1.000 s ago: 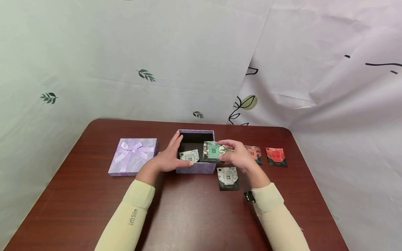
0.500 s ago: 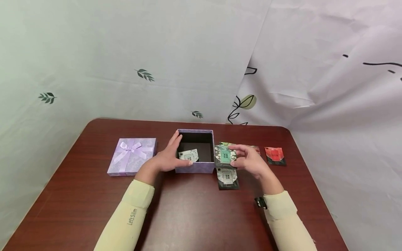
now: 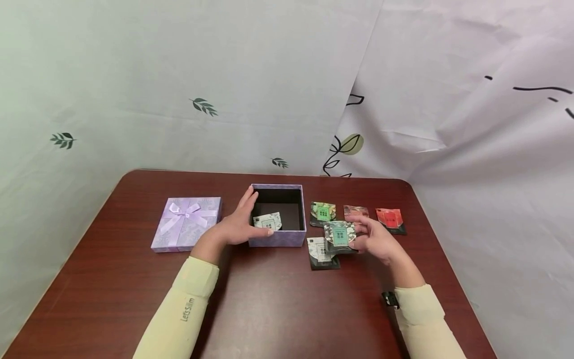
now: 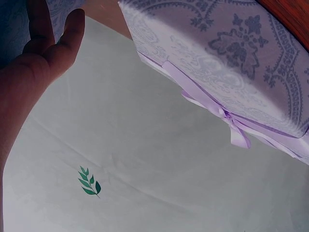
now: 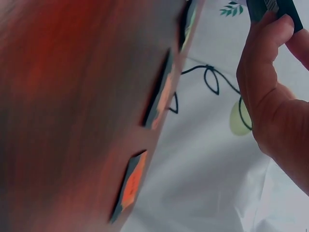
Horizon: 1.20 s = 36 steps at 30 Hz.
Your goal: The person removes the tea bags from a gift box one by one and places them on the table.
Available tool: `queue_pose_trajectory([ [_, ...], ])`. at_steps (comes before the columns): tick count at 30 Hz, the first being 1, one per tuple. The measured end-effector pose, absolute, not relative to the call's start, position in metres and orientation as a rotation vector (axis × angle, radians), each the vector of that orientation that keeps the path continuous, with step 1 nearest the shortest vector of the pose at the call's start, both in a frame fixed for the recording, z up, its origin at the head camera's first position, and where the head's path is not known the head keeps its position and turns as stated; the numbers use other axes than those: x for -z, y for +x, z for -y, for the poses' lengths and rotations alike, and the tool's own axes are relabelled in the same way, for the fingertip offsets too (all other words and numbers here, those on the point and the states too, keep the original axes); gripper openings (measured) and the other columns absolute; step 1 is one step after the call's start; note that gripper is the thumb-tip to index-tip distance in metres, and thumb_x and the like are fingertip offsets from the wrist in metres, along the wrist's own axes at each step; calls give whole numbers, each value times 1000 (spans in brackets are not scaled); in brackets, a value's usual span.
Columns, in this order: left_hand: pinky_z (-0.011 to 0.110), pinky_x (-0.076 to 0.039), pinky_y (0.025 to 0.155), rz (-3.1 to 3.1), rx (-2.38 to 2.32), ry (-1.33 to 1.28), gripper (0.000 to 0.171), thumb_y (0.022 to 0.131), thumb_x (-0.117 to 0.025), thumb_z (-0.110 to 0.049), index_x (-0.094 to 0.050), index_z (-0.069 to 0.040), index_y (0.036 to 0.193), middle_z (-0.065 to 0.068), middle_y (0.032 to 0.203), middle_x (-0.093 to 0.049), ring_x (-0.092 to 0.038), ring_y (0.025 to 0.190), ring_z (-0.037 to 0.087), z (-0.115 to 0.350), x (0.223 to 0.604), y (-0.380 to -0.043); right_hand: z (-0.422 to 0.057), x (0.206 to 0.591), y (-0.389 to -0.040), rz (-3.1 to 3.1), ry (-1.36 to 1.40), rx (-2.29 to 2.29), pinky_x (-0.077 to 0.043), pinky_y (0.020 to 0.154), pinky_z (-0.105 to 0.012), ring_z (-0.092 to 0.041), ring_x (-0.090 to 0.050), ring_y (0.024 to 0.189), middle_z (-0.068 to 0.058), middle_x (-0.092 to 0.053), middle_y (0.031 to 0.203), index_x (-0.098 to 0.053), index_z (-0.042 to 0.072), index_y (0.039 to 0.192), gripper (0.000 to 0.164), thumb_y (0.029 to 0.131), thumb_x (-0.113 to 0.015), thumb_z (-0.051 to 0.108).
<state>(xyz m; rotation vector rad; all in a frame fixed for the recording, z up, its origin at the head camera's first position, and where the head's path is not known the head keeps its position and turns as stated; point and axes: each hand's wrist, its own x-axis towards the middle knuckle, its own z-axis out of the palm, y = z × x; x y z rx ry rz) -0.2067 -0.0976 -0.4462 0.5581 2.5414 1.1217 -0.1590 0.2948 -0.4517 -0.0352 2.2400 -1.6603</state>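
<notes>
My left hand (image 3: 237,224) rests along the left side of an open lilac box (image 3: 278,240), straight fingers at its back left, thumb over the front rim. Inside the box's black interior leans a white tea sachet (image 3: 267,221). Between thumb and fingers, my right hand (image 3: 376,239) pinches a dark tea sachet with a teal label (image 3: 340,235). It is held partly over a white-and-black sachet (image 3: 319,255) on the table. In the right wrist view, only the dark lower end of the held sachet (image 5: 260,8) shows beside the fingers.
Left of the box lies its lilac lid (image 3: 179,234) with a ribbon bow. Behind the right hand lie a green sachet (image 3: 323,212), a brownish-red one (image 3: 354,211), partly covered, and a red one (image 3: 391,218). A patterned white cloth (image 3: 251,89) hangs behind the table.
My right hand has carried the teal-labelled sachet from above the box's right side rightward and nearer, uncovering the green sachet. The left hand stays on the box.
</notes>
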Motion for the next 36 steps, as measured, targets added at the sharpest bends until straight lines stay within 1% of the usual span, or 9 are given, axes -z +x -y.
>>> queue_pose_trajectory([
  [5, 53, -33, 109, -2539, -1122, 556, 119, 81, -79, -51, -2, -9, 161, -2, 165, 18, -8, 150, 30, 97, 447, -207, -306, 456, -153, -2234, -14, 1632, -54, 61, -39, -24, -58, 72, -18, -53, 98, -40, -3, 149, 72, 83, -67, -13],
  [13, 52, -29, 111, -2528, -1148, 571, 118, 82, -80, -46, -2, -8, 161, -1, 165, 18, -5, 150, 29, 97, 448, -209, -324, 460, -144, -2231, 22, 1594, -53, 62, -42, -28, -62, 76, -17, -53, 96, -40, -4, 147, 68, 85, -66, -12],
  [18, 52, -28, 111, -2525, -1156, 575, 117, 82, -80, -46, -2, -7, 161, -2, 164, 18, -4, 150, 28, 97, 447, -208, -334, 463, -143, -2259, 56, 1554, -53, 62, -41, -27, -61, 75, -15, -51, 93, -41, -5, 146, 67, 85, -68, -12],
  [21, 52, -29, 111, -2527, -1149, 564, 118, 82, -80, -47, -2, -7, 161, -2, 164, 18, -4, 150, 29, 98, 446, -207, -339, 467, -142, -2277, 93, 1521, -53, 61, -40, -27, -61, 75, -16, -53, 92, -44, -6, 144, 65, 83, -68, -14],
  [24, 54, -30, 110, -2530, -1147, 560, 118, 82, -80, -48, -2, -6, 161, 0, 165, 18, -6, 150, 31, 98, 444, -206, -342, 473, -142, -2331, 114, 1449, -54, 61, -39, -27, -60, 77, -17, -55, 97, -49, -5, 140, 63, 81, -69, -14],
  [29, 54, -29, 110, -2532, -1149, 568, 117, 82, -80, -47, -3, -6, 161, 2, 165, 17, -6, 149, 32, 98, 444, -206, -340, 478, -140, -2470, 99, 1279, -55, 61, -39, -27, -56, 79, -18, -52, 101, -58, -2, 133, 58, 78, -73, -15],
  [32, 53, -29, 110, -2533, -1146, 565, 118, 82, -80, -47, -2, -6, 161, 1, 165, 17, -6, 150, 32, 97, 445, -207, -338, 479, -140, -2546, 74, 1177, -54, 59, -39, -27, -55, 76, -18, -52, 102, -60, 0, 130, 56, 78, -72, -15],
  [36, 54, -30, 110, -2536, -1143, 570, 118, 82, -79, -48, -3, -5, 160, 2, 165, 17, -7, 149, 33, 98, 445, -207, -334, 481, -141, -2616, 67, 1042, -52, 57, -37, -24, -56, 66, -21, -54, 107, -62, 3, 129, 54, 78, -72, -12],
])
